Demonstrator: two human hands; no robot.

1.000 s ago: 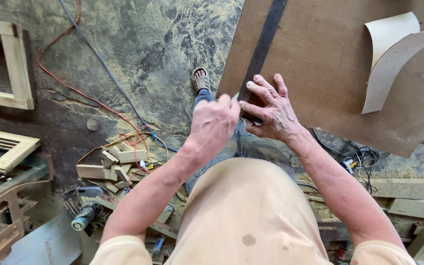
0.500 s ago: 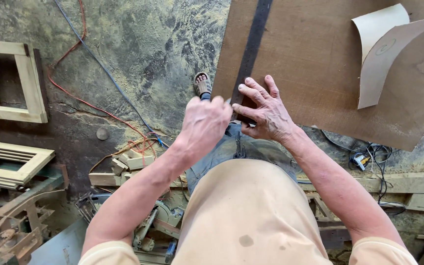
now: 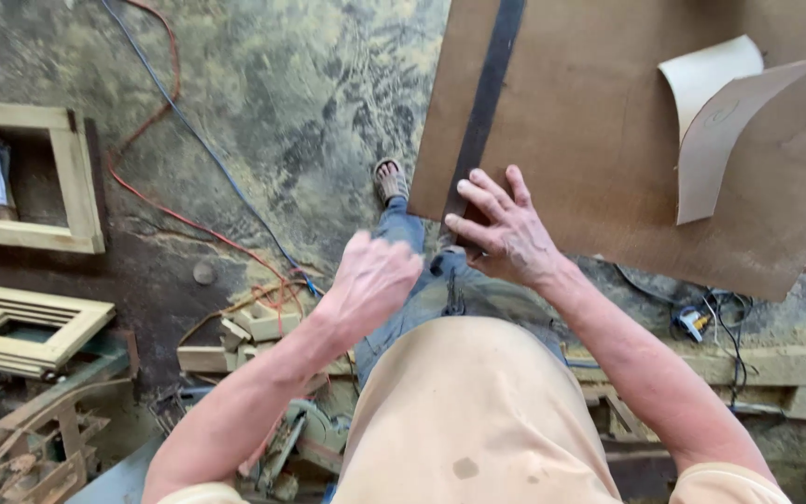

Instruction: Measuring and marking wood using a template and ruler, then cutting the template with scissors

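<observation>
Both hands reach forward: left hand (image 3: 373, 278) loosely curled, right hand (image 3: 506, 233) flat with fingers spread.

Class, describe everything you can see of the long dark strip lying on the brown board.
The dark strip is long, narrow, flat and straight-edged, near black; its material cannot be told. It lies on the brown board near that board's left edge, running from the top of the picture down towards the person. The right hand rests spread over its near end. The left hand is apart from it.
</observation>
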